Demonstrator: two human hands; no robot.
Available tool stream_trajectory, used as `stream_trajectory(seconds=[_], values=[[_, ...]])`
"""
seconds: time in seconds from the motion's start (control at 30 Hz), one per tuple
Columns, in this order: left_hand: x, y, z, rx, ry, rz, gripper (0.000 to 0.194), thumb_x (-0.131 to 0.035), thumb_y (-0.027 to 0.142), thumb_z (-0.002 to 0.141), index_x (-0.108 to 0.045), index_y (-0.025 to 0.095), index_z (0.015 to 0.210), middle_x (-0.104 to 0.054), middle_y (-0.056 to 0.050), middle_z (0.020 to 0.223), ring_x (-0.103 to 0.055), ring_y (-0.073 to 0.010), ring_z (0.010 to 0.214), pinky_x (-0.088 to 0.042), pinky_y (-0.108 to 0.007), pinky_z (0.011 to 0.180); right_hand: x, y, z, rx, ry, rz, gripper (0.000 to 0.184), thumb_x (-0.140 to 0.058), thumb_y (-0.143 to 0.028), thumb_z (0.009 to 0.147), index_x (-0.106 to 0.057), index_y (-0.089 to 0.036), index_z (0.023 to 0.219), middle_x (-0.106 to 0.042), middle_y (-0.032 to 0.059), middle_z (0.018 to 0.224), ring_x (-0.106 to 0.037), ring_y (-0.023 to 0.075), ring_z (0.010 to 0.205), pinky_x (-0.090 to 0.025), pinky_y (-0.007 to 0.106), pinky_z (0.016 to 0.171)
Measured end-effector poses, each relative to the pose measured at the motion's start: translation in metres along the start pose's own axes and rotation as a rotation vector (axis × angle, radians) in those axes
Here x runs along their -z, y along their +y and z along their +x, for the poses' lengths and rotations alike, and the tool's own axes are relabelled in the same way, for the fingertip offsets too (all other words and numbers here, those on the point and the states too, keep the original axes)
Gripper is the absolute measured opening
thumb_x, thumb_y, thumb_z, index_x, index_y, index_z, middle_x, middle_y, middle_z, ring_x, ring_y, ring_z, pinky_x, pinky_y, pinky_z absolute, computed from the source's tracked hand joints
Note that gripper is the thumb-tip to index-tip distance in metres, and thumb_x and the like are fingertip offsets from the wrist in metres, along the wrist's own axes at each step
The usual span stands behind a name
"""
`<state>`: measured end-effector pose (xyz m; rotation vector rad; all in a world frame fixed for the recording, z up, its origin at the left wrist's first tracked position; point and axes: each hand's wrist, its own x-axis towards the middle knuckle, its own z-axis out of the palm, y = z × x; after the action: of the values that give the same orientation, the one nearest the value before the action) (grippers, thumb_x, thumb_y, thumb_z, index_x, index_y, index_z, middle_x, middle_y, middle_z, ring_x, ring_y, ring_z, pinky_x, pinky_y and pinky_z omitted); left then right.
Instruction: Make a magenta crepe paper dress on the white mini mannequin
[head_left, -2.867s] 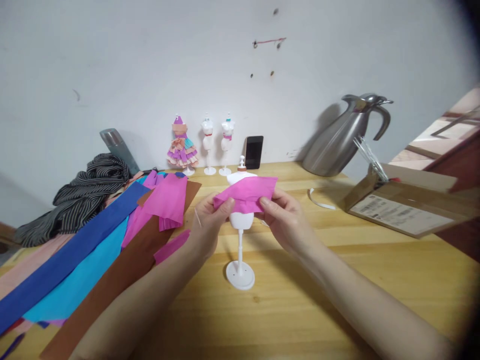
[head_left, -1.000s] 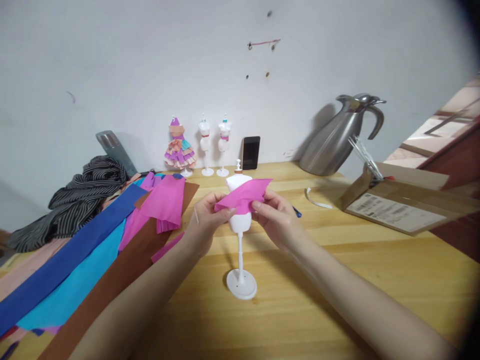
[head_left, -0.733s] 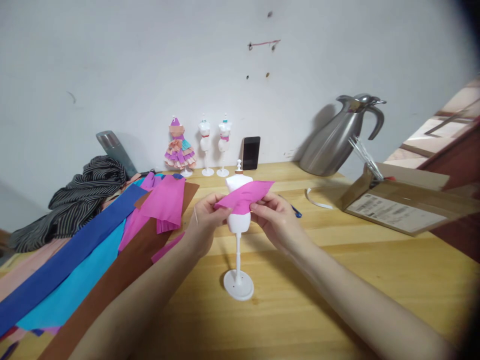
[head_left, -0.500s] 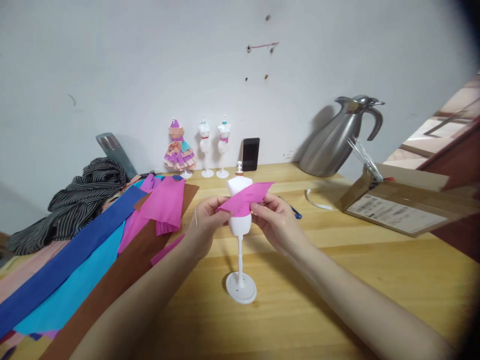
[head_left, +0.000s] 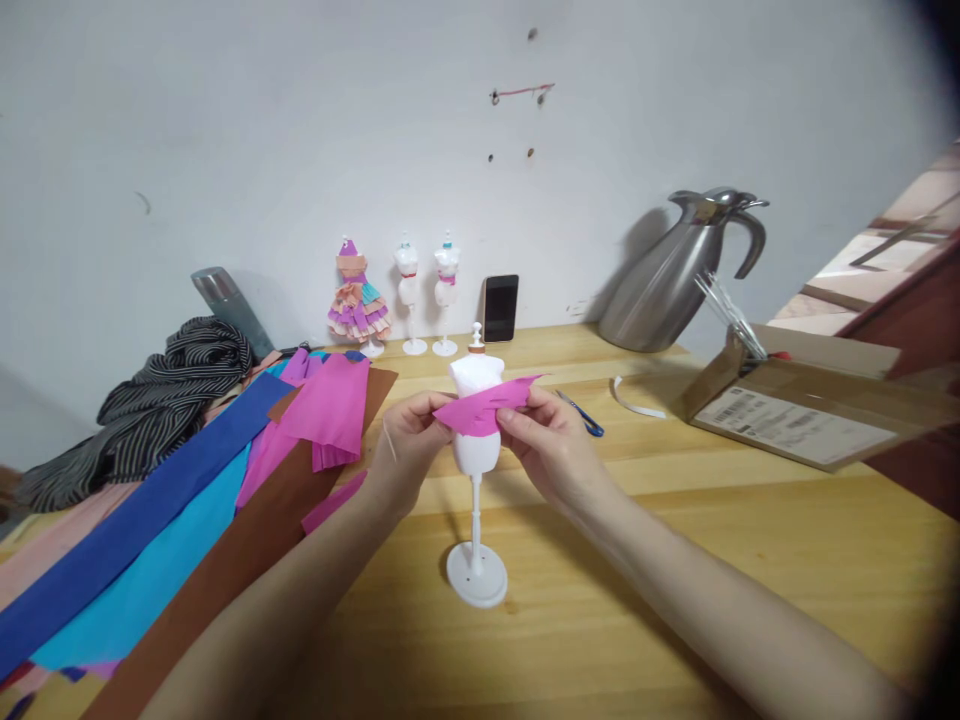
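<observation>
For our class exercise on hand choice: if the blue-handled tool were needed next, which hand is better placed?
Probably the right hand: the blue-handled tool lies beside it, while the left hand is across the mannequin. Both hold the pink piece, though.

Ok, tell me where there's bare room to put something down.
Bare table shows between the right forearm and the box, and between both forearms, in front of the mannequin's base. Scissors and a white strip lie past the right hand. It's crowded left, with fabric, and along the wall: other mannequins, phone, jug.
</observation>
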<state>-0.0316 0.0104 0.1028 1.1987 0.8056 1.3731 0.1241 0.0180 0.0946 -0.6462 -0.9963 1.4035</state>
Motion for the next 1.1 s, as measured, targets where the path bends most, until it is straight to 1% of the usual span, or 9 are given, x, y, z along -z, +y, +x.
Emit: stream_trajectory(seconds=[0.17, 0.3, 0.37, 0.53, 0.73, 0.9, 1.0, 1.1], values=[[0.001, 0.000, 0.000, -0.117, 0.016, 0.093, 0.016, -0.077, 0.029, 0.070, -0.069, 0.016, 0.072, -0.068, -0.001, 0.071, -0.061, -0.0133, 0.070, -0.049, -0.024, 0.067, -0.004, -0.001, -0.002, 0.011, 0.026, 0.013, 0.025, -0.087, -0.033, 0.059, -0.074, -0.023, 0.077, -0.072, -0.0020, 0.073, -0.063, 0.0115, 0.066, -0.052, 0.025, 0.068], [0.003, 0.000, 0.000, -0.143, -0.008, 0.127, 0.016, -0.075, 0.031, 0.073, -0.068, 0.016, 0.074, -0.069, -0.002, 0.077, -0.060, -0.0127, 0.071, -0.048, -0.024, 0.067, -0.005, -0.003, -0.002, 0.013, 0.036, 0.006, 0.024, -0.087, -0.032, 0.058, -0.073, -0.022, 0.075, -0.071, -0.0019, 0.070, -0.062, 0.0115, 0.064, -0.052, 0.025, 0.067], [0.003, 0.001, 0.000, -0.151, -0.028, 0.149, 0.017, -0.076, 0.031, 0.072, -0.066, 0.016, 0.075, -0.069, -0.002, 0.078, -0.060, -0.0127, 0.071, -0.047, -0.024, 0.066, -0.005, -0.004, -0.003, 0.030, 0.050, -0.005, 0.023, -0.087, -0.031, 0.058, -0.073, -0.022, 0.074, -0.070, -0.0019, 0.070, -0.062, 0.0121, 0.064, -0.052, 0.026, 0.067], [0.000, 0.005, -0.001, -0.144, -0.012, 0.192, 0.018, -0.078, 0.027, 0.067, -0.065, 0.018, 0.074, -0.068, 0.000, 0.075, -0.060, -0.0130, 0.068, -0.046, -0.022, 0.061, -0.006, -0.006, -0.005, 0.046, 0.012, 0.001, 0.025, -0.086, -0.032, 0.059, -0.073, -0.022, 0.077, -0.070, -0.0018, 0.069, -0.061, 0.0120, 0.063, -0.052, 0.026, 0.065], [0.002, 0.005, 0.000, -0.075, -0.017, 0.135, 0.018, -0.078, 0.030, 0.068, -0.069, 0.017, 0.077, -0.070, -0.001, 0.077, -0.062, -0.0143, 0.071, -0.048, -0.024, 0.065, -0.007, -0.011, -0.006, 0.013, 0.031, -0.014, 0.027, -0.086, -0.034, 0.058, -0.074, -0.022, 0.079, -0.073, 0.0008, 0.075, -0.064, 0.0153, 0.067, -0.054, 0.030, 0.068], [0.004, 0.005, 0.000, -0.054, -0.020, 0.113, 0.016, -0.077, 0.029, 0.070, -0.070, 0.017, 0.076, -0.071, -0.002, 0.077, -0.062, -0.0143, 0.071, -0.048, -0.024, 0.066, -0.005, -0.010, -0.006, 0.037, 0.026, -0.071, 0.025, -0.085, -0.035, 0.060, -0.072, -0.022, 0.078, -0.071, 0.0008, 0.074, -0.063, 0.0161, 0.067, -0.054, 0.031, 0.068], [0.004, 0.006, 0.000, -0.057, -0.028, 0.149, 0.016, -0.076, 0.030, 0.071, -0.070, 0.016, 0.075, -0.071, -0.002, 0.077, -0.061, -0.0136, 0.070, -0.048, -0.024, 0.066, -0.004, -0.009, -0.006, 0.051, 0.025, -0.083, 0.024, -0.084, -0.035, 0.060, -0.072, -0.022, 0.076, -0.071, 0.0012, 0.075, -0.064, 0.0166, 0.069, -0.054, 0.031, 0.069], [0.005, 0.007, 0.001, -0.054, -0.045, 0.158, 0.017, -0.078, 0.031, 0.069, -0.071, 0.016, 0.074, -0.070, -0.002, 0.075, -0.061, -0.0138, 0.069, -0.048, -0.024, 0.065, -0.004, -0.008, -0.005, 0.061, 0.028, -0.068, 0.023, -0.085, -0.034, 0.060, -0.072, -0.022, 0.076, -0.071, 0.0002, 0.073, -0.063, 0.0152, 0.068, -0.052, 0.029, 0.068]])
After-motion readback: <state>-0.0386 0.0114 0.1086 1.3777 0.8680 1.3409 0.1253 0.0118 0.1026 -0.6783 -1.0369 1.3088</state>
